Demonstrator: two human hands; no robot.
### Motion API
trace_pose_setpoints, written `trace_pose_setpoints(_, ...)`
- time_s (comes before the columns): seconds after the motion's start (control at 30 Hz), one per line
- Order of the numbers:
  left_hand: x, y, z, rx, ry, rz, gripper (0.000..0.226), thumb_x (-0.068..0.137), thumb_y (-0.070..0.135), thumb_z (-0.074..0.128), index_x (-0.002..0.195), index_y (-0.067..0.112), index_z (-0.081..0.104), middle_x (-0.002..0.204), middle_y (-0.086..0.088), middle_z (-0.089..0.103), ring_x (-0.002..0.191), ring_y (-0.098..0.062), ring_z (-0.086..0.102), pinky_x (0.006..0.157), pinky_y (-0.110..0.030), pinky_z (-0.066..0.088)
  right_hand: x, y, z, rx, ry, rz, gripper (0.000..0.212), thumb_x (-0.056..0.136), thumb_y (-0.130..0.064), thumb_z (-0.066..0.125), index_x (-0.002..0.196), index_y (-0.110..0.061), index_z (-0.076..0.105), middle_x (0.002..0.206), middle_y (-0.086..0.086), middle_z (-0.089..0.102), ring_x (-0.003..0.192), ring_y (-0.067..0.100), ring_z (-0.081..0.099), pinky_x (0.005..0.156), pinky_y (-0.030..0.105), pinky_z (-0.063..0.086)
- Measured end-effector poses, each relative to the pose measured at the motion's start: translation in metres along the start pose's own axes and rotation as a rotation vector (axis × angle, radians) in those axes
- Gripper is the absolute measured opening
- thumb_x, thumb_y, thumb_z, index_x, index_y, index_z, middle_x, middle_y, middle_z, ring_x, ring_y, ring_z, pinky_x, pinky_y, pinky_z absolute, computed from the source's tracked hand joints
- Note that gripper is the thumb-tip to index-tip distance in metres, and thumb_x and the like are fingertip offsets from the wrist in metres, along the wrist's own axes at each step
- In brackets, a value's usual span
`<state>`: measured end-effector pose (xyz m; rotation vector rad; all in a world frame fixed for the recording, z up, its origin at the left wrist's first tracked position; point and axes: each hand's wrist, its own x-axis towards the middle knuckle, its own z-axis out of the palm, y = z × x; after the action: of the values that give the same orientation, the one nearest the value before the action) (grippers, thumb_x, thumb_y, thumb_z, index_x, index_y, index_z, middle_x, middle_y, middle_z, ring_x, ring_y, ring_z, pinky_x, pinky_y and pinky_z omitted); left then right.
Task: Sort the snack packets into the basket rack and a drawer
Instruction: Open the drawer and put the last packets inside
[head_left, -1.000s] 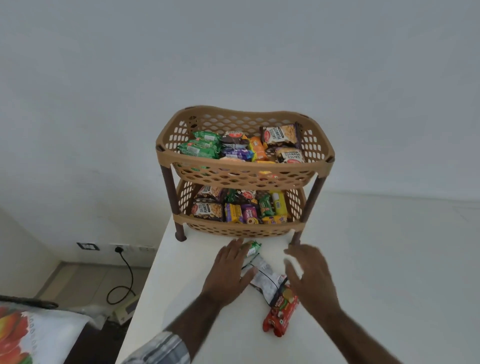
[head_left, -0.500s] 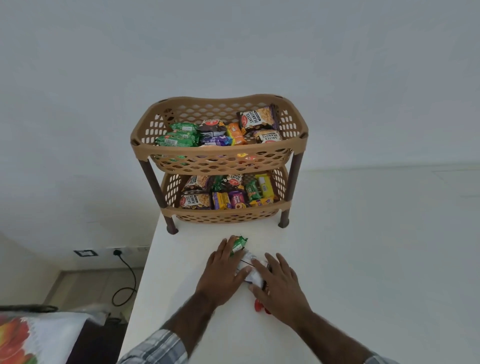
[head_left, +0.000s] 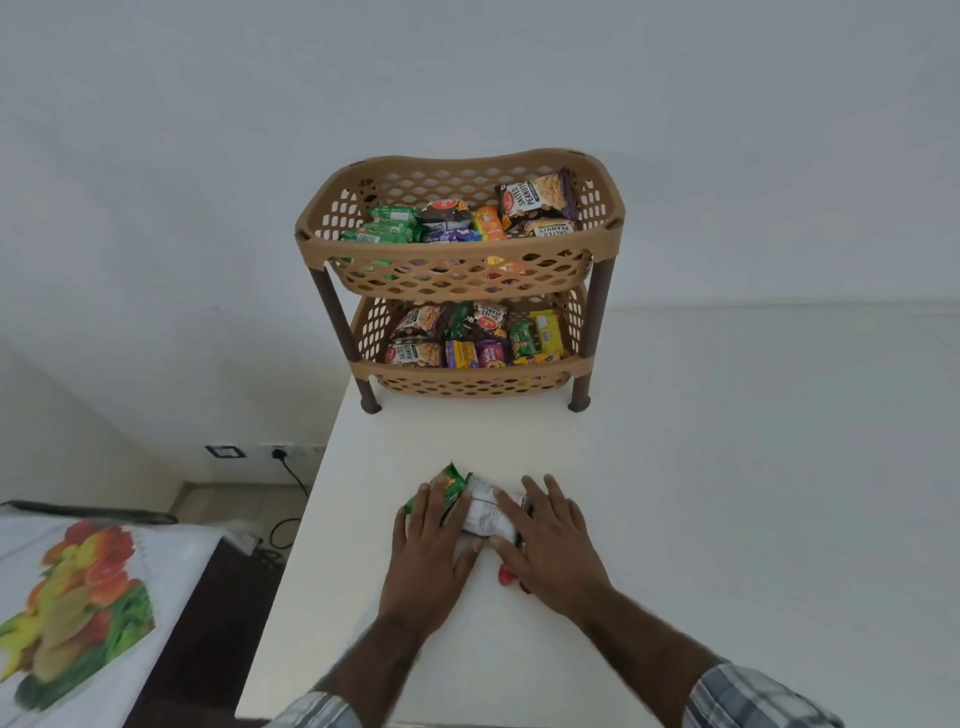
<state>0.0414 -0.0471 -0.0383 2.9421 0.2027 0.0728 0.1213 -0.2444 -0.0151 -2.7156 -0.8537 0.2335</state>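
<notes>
A tan two-tier basket rack (head_left: 462, 278) stands at the back left of the white counter, both tiers holding several snack packets. In front of it, a small pile of packets lies between my hands: a green packet (head_left: 451, 480), a white and silver packet (head_left: 485, 512) and a red packet (head_left: 505, 573) mostly hidden. My left hand (head_left: 434, 545) lies flat on the green packet with straight fingers. My right hand (head_left: 550, 540) presses flat on the white packet and covers the red one.
The white counter (head_left: 727, 467) stretches to the right; its left edge drops off just left of my left hand. Below on the left are a fruit-print cloth (head_left: 78, 597), a wall socket with a black cable (head_left: 283, 457) and the floor.
My hands came together over the packets and pushed them into a tighter pile nearer to me. The red packet is now mostly covered by my right hand.
</notes>
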Motion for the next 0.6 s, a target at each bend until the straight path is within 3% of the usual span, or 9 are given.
trace_pose_setpoints(0.13, -0.015, 0.010, -0.004, 0.052, 0.003, -0.032, 0.067, 0.104, 0.065, 0.018, 0.162, 0.035, 0.002, 0.169, 0.003, -0.016, 0.155, -0.017, -0.019, 0.126, -0.045, 0.000, -0.008, 0.004, 0.001, 0.154, 0.105, 0.008, 0.076, 0.092, -0.080, 0.016, 0.157, -0.045, -0.001, 0.168, -0.007, -0.006, 0.153, 0.016, -0.016, 0.122, 0.044, 0.006)
trace_pose_setpoints(0.27, -0.041, 0.015, -0.007, -0.034, 0.106, -0.056, 0.071, 0.104, 0.056, 0.031, 0.163, 0.025, 0.007, 0.171, -0.004, -0.007, 0.157, -0.023, -0.005, 0.124, -0.042, 0.003, -0.042, 0.020, 0.008, 0.311, 0.216, 0.089, 0.073, 0.096, -0.075, 0.020, 0.156, -0.045, -0.007, 0.167, -0.013, -0.012, 0.151, 0.007, -0.016, 0.120, 0.037, 0.003)
trace_pose_setpoints(0.4, -0.075, 0.010, -0.008, -0.136, 0.139, -0.084, 0.071, 0.102, 0.055, 0.027, 0.163, 0.023, 0.010, 0.171, -0.001, -0.006, 0.157, -0.019, -0.002, 0.124, -0.041, 0.005, -0.082, 0.036, 0.017, 0.201, 0.201, 0.218, 0.077, 0.095, -0.076, 0.007, 0.155, -0.036, -0.017, 0.166, -0.009, -0.017, 0.150, 0.007, -0.021, 0.123, 0.032, -0.004)
trace_pose_setpoints(0.5, -0.100, 0.002, -0.014, -0.202, 0.154, -0.115, 0.071, 0.100, 0.057, 0.022, 0.161, 0.020, 0.022, 0.171, 0.000, 0.003, 0.157, -0.017, 0.004, 0.125, -0.040, 0.007, -0.106, 0.037, 0.026, 0.040, 0.136, 0.281, 0.080, 0.092, -0.074, -0.004, 0.154, -0.027, -0.020, 0.166, -0.003, -0.016, 0.150, 0.013, -0.024, 0.123, 0.032, -0.012)
trace_pose_setpoints(0.6, -0.125, -0.012, -0.022, -0.222, 0.090, -0.153, 0.097, 0.089, 0.076, -0.007, 0.157, 0.019, 0.032, 0.168, -0.002, 0.010, 0.156, -0.021, 0.010, 0.124, -0.037, 0.004, -0.124, 0.027, 0.033, -0.071, 0.067, 0.303, 0.085, 0.089, -0.073, -0.009, 0.157, -0.022, -0.012, 0.166, -0.001, -0.017, 0.149, 0.020, -0.026, 0.120, 0.039, -0.015)
